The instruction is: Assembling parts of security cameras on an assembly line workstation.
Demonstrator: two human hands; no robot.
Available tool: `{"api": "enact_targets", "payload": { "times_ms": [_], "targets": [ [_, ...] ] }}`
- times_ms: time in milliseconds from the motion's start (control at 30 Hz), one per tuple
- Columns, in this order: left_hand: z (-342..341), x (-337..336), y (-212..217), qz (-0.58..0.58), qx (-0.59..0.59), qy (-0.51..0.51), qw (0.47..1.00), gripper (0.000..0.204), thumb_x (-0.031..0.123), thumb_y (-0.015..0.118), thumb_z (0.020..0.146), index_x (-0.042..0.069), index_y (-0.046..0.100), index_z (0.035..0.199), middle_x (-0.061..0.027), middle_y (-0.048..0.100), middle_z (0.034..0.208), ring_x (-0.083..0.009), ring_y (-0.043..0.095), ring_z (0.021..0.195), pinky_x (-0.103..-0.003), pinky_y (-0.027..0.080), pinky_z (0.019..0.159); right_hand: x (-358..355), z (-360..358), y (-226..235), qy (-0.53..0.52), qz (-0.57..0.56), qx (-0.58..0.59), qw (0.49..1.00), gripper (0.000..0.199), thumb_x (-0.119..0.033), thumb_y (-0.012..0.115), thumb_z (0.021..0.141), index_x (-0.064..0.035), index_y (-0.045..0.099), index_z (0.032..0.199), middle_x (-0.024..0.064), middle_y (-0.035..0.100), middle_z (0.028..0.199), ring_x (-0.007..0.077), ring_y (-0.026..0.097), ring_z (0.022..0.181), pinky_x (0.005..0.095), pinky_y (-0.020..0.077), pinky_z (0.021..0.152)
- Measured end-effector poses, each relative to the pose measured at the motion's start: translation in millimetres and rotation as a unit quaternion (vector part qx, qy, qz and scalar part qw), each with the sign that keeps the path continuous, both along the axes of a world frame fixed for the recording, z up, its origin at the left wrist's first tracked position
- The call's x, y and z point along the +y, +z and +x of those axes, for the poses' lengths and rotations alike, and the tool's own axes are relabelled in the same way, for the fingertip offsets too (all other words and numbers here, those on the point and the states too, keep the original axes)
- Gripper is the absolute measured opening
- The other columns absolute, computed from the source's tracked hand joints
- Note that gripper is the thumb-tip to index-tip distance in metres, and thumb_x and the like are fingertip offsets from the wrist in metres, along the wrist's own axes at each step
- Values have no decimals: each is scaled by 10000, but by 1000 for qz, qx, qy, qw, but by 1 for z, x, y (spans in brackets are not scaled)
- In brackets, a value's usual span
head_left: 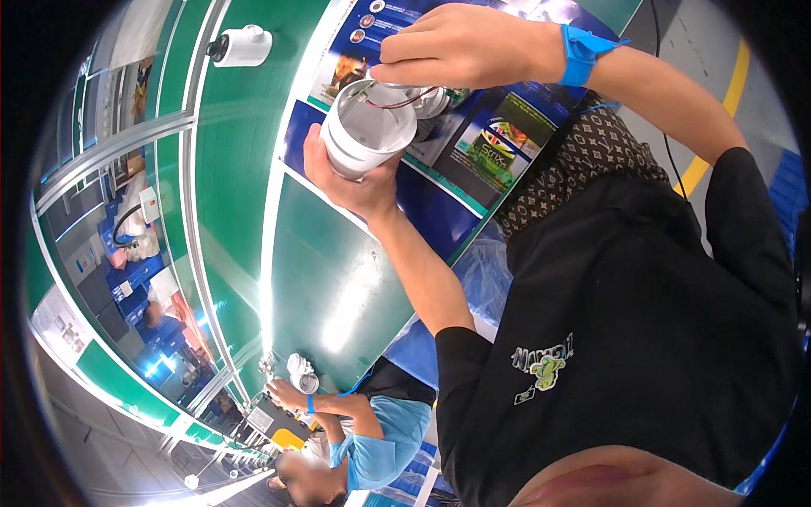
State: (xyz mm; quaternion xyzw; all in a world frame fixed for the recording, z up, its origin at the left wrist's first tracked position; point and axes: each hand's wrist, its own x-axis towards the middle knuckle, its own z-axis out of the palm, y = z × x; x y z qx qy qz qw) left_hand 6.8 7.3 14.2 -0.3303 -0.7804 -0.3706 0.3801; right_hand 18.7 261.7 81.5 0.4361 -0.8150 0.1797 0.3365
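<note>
Left hand (355, 182): grip closed around the lower body of a white cylindrical camera housing (365, 135), palm beneath, thumb and fingers wrapped about the wall. The housing is held clear above the green surface (329, 279), open end tilted up toward the right hand.

Right hand (456, 46): positioned directly above the left grip, fingers curled and pinched at the open mouth of the housing. The fingertips meet over a white inner part with thin red wires (405, 99) running from it into the housing. The grip reads as closed on that part, though what exactly lies between the fingertips is hidden by the fingers. A blue wrist strap (579, 52) sits on this wrist.

Judgement on the step in hand: the work appears to be seating or dressing the wired inner part in the housing mouth. It would be done well by keeping the left grip steady and square, keeping the wires inside the rim so none is trapped, and pressing evenly.

Surroundings: blue printed sheets (473, 152) lie on the surface just behind the grips. 1 finished white camera (243, 46) sits well away to the left. A co-worker (372, 439) in a light blue shirt works farther along the surface.
</note>
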Motion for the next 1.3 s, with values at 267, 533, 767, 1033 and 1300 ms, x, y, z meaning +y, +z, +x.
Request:
{"api": "enact_targets", "payload": {
  "times_ms": [267,533,767,1033,1300],
  "targets": [
    [-1,-11,5,15,-12,21,1000,910,432,878,609,43,418,1291,-163,510,1240,-335,527,1116,-438,445,945,3,9,13,-65,33,-81,994,201,-104,571,851,-28,590,1037,108,560,869,284,609,738,356,501,614],
    [2,-3,6,21,-25,13,999,1001,298,959,467,43,426,1274,-158,509,1244,-326,522,1130,-425,441,964,-10,-4,-25,80,-260,-197,942,253,-38,599,809,-27,609,1062,128,593,926,317,635,816,352,527,687],
    [2,-6,6,22,-36,17,999,926,376,915,552,37,436,1268,-159,506,1242,-331,518,1136,-436,433,970,-4,6,-4,-62,-42,-101,992,254,-34,606,801,-16,610,1054,124,599,930,316,639,802,349,532,673],
    [1,-3,3,27,-38,3,999,921,398,906,563,31,438,1265,-161,511,1235,-333,520,1134,-435,425,979,-5,-5,-25,22,-167,-120,978,251,-62,603,819,-19,597,1066,122,595,919,308,636,795,349,526,654],
    [3,2,3,22,-28,18,999,874,511,829,644,20,450,1261,-165,526,1229,-332,526,1131,-435,430,970,1,-3,-12,-27,-20,-86,996,145,-84,545,837,-33,560,972,118,528,850,303,590,713,367,479,579]
  ]
}}
